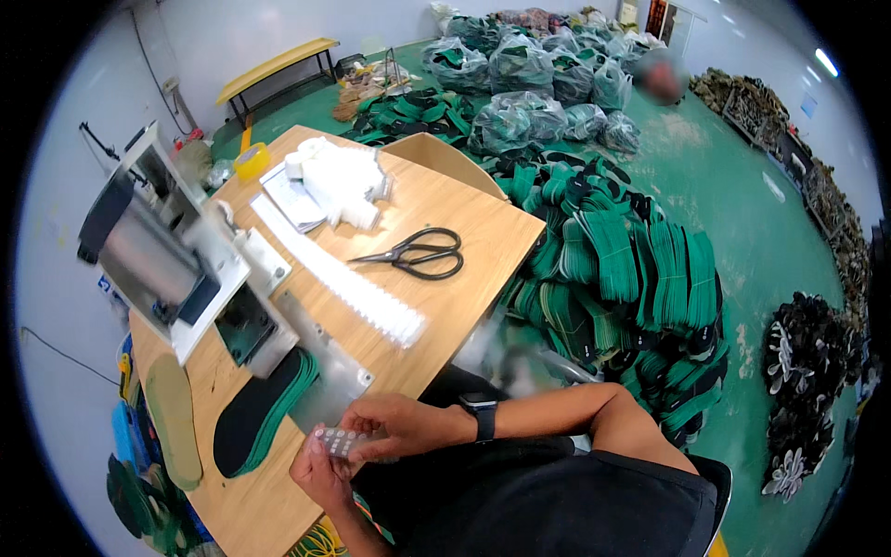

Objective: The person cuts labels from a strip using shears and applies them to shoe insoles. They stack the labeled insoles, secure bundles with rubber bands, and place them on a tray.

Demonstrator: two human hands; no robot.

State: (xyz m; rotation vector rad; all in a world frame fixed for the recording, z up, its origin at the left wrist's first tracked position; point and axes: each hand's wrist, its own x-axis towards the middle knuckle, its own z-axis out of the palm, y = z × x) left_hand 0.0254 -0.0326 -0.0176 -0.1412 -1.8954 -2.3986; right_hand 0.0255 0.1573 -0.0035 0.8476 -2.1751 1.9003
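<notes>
Both of my hands are at the near edge of the wooden table [464, 278], holding a small clear strip of white stickers [340, 440] between them. My left hand [318, 475] grips the strip from below. My right hand [401, 424], with a black watch on its wrist, pinches it from above. A stack of black insoles with green edges [260, 413] lies just left of my hands, next to a grey metal plate [325, 362]. A long white strip of labels [353, 288] runs across the table.
A grey machine [176, 265] stands at the table's left. Black scissors [418, 253], white rolls [343, 186] and yellow tape [251, 161] lie farther back. Heaps of green insoles [622, 269] and filled bags [529, 84] cover the green floor; a person is in the far background.
</notes>
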